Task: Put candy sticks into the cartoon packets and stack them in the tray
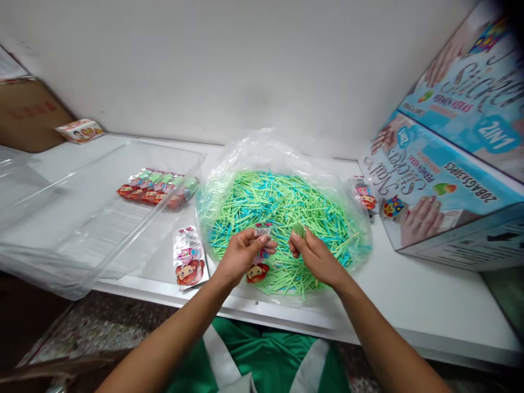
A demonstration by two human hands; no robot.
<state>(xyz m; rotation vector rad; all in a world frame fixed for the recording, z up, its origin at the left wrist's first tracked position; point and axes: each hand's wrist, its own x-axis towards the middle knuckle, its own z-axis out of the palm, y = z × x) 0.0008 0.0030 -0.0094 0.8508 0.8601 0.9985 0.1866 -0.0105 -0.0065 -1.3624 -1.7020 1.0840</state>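
Green stick bunch (299, 230) beside cartoon packet (258, 267)
The right hand (313, 254) pinches the bunch just right of the packet's top edge, which the left hand (241, 254) grips between closed fingers.

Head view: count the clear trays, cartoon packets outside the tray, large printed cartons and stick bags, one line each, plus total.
Clear tray: 1
Cartoon packets outside it: 3, one in the left hand
Large printed cartons: 2
Bag of sticks: 1
Total: 7
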